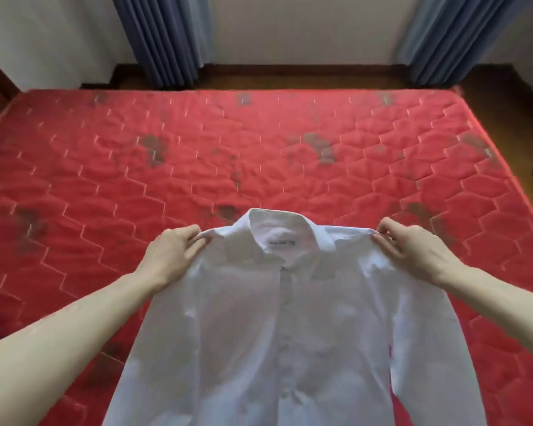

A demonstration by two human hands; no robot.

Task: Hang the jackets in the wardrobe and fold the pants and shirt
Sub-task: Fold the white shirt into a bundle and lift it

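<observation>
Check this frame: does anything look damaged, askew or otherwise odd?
Little. The white shirt is held level by both shoulders, left hand and right hand pinching the seams, buttoned front up. The red mattress has no sheet and shows dark blotches, which may be stains or print.

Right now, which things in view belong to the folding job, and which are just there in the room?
Part of the job:
white shirt
left hand, pinching one shoulder
right hand, pinching the other shoulder
red mattress, the work surface

Just there:
blue curtains
wooden floor
</observation>
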